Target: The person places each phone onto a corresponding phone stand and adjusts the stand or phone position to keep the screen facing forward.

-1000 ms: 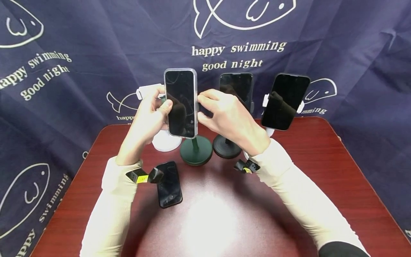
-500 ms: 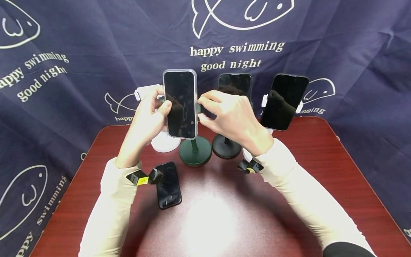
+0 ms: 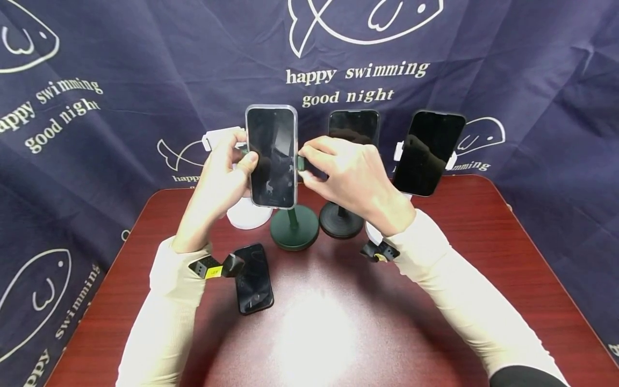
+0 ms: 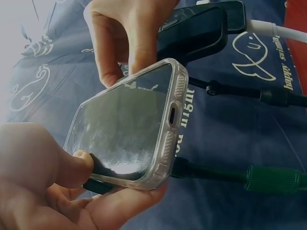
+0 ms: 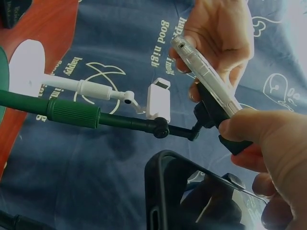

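A phone in a clear case (image 3: 273, 156) stands upright against the holder of a green phone stand (image 3: 294, 231). My left hand (image 3: 217, 180) grips the phone's left edge, thumb on the front of the screen and fingers behind. On the other side, my right hand (image 3: 350, 174) pinches the dark green clamp jaw of the holder beside the phone's right edge. In the right wrist view the dark green holder (image 5: 216, 110) lies behind the clear case (image 5: 206, 69). The left wrist view shows the charging port end of the phone (image 4: 124, 124).
Right of the green stand, a black stand (image 3: 340, 221) bears a phone (image 3: 355, 126). Farther right, another phone (image 3: 430, 156) sits tilted in a white stand. A white stand (image 3: 249, 214) is behind my left hand. One black phone (image 3: 254, 290) lies flat on the red-brown table (image 3: 425, 333).
My right hand has shifted slightly right, and a strip of the green clamp now shows between its fingertips and the phone. Reflections on the phone's screen have changed; the left hand stays put.
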The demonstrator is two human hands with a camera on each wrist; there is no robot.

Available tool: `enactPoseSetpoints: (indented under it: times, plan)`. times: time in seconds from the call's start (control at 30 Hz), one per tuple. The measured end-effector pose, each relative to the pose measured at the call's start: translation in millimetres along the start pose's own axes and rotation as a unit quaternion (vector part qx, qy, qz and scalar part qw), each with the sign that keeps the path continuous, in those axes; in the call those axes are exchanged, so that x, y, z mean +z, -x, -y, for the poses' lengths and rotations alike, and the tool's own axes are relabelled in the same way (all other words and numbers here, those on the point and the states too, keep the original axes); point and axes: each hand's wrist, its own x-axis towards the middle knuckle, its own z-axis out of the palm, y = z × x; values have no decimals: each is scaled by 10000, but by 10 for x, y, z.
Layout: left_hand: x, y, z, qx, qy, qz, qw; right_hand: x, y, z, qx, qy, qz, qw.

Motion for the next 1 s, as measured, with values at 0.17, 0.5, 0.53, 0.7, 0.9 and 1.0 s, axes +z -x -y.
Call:
enactPoseSetpoints:
  times: [0.17, 0.5, 0.53, 0.7, 0.9, 1.0]
  plan:
    - [-5, -6, 28, -50, 595, 228, 9980, 3, 10, -3, -27, 10, -7, 10000]
    - [-30, -16, 35, -110, 1007, 491, 9936, 1, 16, -18, -121, 30, -39, 9999]
    - [-29, -18, 37, -95, 992, 492, 9938, -1, 14, -17, -123, 35, -28, 9999]
    - [-24, -15, 47, 2, 765, 427, 9962, 0, 10, -9, -75, -63, 40, 9999]
    - [-20, -2, 52, 72, 366, 244, 9990, 4, 17, 9, -33, -273, 140, 9995]
    - [-10, -4, 45, 57, 290, 217, 9993, -3, 22, 17, -14, -234, 177, 9996]
